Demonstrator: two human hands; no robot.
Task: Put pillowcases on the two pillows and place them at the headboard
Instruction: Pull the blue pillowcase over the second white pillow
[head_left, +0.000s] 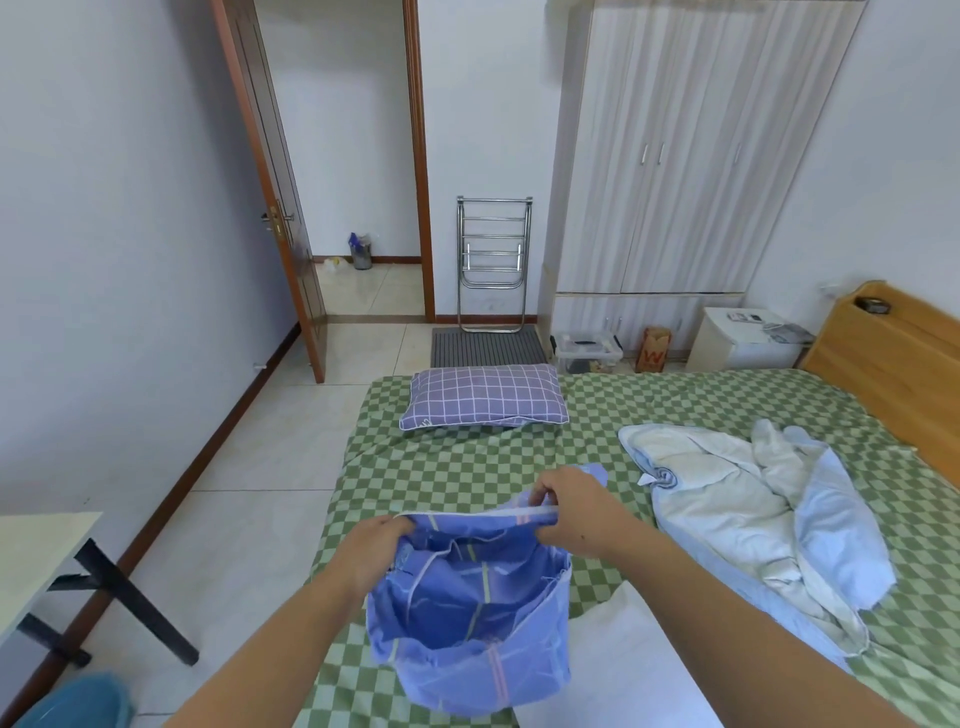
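Blue pillowcase: a blue cotton pillowcase with thin yellow and pink stripes (470, 618) hangs bunched above the near edge of the bed, its white-edged mouth stretched wide between both hands.
Left hand: the left hand (371, 545) pinches the left rim of the pillowcase mouth, fingers curled over the hem.
Right hand: the right hand (574, 512) grips the right rim of the same mouth, fingers folded around the white edge.
Bare pillow: a plain white pillow without a cover (613, 660) lies on the bed just beside the hanging pillowcase, partly under the right forearm.
Covered pillow: a purple pillow with a white grid pattern (485, 397) lies flat at the far edge of the bed, well apart from the hands.
Bed: a mattress under a green-and-pale checked sheet (467, 467) fills the middle of the view.
Headboard: a light wooden headboard (893, 358) stands at the right end of the bed.
Blanket: a crumpled pale blue blanket (753, 514) lies on the bed between the hands and the headboard.
Wardrobe: a tall pale striped wardrobe (701, 156) stands beyond the bed's far edge, near the headboard.
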